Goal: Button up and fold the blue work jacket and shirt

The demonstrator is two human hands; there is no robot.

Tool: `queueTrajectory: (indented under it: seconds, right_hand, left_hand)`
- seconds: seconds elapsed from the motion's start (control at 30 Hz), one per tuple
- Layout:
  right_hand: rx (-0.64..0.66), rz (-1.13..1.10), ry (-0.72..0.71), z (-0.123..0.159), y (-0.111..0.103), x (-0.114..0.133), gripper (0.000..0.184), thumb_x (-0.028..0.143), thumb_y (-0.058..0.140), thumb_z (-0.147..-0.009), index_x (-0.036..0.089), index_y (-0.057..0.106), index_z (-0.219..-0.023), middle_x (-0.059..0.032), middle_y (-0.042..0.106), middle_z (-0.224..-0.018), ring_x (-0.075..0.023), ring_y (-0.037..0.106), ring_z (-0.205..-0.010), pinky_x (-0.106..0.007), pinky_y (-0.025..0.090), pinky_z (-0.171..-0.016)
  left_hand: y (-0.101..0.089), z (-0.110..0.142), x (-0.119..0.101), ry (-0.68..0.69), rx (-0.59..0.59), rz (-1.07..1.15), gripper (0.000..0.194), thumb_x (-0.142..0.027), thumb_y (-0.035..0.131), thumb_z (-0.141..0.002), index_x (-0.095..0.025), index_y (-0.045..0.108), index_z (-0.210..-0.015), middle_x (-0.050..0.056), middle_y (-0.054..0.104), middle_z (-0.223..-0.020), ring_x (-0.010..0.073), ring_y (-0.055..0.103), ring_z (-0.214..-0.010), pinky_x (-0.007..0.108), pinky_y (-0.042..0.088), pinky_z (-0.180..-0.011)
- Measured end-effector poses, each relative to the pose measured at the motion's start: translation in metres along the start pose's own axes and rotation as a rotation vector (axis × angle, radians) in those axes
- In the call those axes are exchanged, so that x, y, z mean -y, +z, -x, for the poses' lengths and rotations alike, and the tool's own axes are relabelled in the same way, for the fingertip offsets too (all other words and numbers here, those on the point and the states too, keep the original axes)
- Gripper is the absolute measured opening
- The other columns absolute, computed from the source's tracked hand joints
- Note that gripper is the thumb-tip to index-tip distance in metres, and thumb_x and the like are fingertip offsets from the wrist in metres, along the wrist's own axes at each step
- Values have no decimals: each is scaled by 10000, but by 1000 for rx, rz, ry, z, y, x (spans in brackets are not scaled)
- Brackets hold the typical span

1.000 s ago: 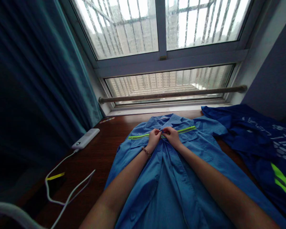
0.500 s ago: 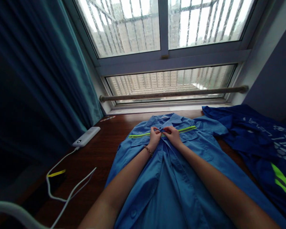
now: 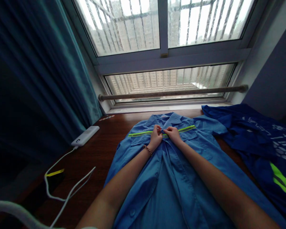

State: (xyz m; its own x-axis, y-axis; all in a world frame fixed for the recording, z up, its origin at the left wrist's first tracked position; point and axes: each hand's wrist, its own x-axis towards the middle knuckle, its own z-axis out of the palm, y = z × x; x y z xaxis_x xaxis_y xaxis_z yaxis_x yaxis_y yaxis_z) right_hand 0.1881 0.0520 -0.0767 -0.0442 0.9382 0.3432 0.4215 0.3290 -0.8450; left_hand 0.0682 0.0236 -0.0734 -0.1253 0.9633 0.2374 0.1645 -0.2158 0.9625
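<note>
A light-blue work shirt [image 3: 138,159] with a yellow-green reflective stripe [image 3: 140,134] across its chest lies face up, collar toward the window. My left hand [image 3: 155,136] pinches the front edge of the shirt at the stripe, fingertips raised a little. Close beside it, my right hand [image 3: 173,135] grips the other front edge between thumb and fingers. The fingertips hide the small part of the placket between them. Below the hands the front hangs apart, and a button [image 3: 132,212] shows near the lower left edge.
A dark-blue garment [image 3: 248,136] with white print lies to the right, touching the shirt's sleeve. On the left of the brown wooden surface [image 3: 95,152] are a white power bank [image 3: 85,136], a white cable [image 3: 70,195] and a yellow strip [image 3: 55,172]. A rail [image 3: 171,93] crosses the window.
The left fingers have lifted and shifted slightly, and the fingertips of both hands are a little further apart. The shirt lies nearly the same; the view has shifted slightly.
</note>
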Motion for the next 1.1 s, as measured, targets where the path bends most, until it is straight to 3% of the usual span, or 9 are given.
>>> queueTrajectory:
  seconds: [0.17, 0.37, 0.5, 0.6, 0.73, 0.87, 0.97, 1.1]
  right_hand:
    - [5, 2, 40, -3, -2, -2, 274, 382, 530, -690, 132, 589, -592, -17, 590, -539, -136, 530, -510, -228, 383, -484]
    - [-62, 95, -19, 14, -4, 19, 171, 317, 511, -729, 161, 570, -692, -52, 610, -683, -159, 553, -639, -256, 395, -604]
    - [97, 255, -17, 35, 0, 33, 203, 370, 597, -667, 169, 565, -671, -53, 596, -619, -164, 542, -580, -250, 362, -537]
    - [231, 400, 4, 53, 1, 40, 167, 293, 642, -608, 177, 590, -717, -59, 613, -645, -176, 552, -597, -246, 341, -505]
    - [265, 454, 25, 68, -7, 46, 53, 222, 586, -635, 191, 621, -659, -63, 626, -648, -188, 564, -618, -251, 330, -500]
    - [304, 461, 36, 71, -17, 49, 127, 289, 571, -661, 194, 632, -603, -61, 632, -640, -185, 570, -622, -248, 323, -500]
    - [352, 440, 44, 69, -23, 48, 116, 269, 612, -608, 195, 647, -690, -39, 639, -673, -170, 573, -635, -229, 319, -501]
    - [432, 394, 52, 64, -27, 48, 224, 240, 625, -571, 200, 649, -791, -13, 636, -689, -149, 566, -633, -209, 321, -508]
  left_hand:
    - [-2, 0, 0, 134, 9, -80, 247, -47, 539, -642, -175, 480, -845, -6, 554, -754, 110, 563, -710, 209, 436, -644]
    - [-12, -17, 8, 51, 12, -118, 251, -93, 582, -644, -167, 504, -871, -12, 572, -660, 112, 565, -616, 204, 431, -580]
    - [-15, -30, 12, 39, 11, -137, 252, -76, 573, -643, -160, 512, -872, -12, 569, -642, 107, 553, -585, 199, 419, -557]
    - [-14, -37, 12, 33, 26, -163, 236, -81, 559, -662, -156, 516, -881, -3, 575, -661, 111, 558, -610, 204, 420, -575]
    - [-13, -42, 4, -5, 79, -203, 243, -65, 554, -658, -134, 513, -887, 9, 575, -675, 112, 556, -610, 225, 431, -612]
    - [-21, -30, -12, -48, 171, -254, 430, 2, 595, -573, -119, 478, -969, 33, 589, -760, 110, 563, -640, 234, 439, -623]
    - [-36, -8, -24, -52, 223, -317, 545, 8, 655, -484, -124, 488, -986, 12, 585, -727, 120, 554, -634, 232, 428, -605]
    - [-57, 25, -29, 18, 418, -510, 295, -179, 692, -539, -135, 579, -808, 1, 575, -661, 131, 532, -604, 233, 398, -562]
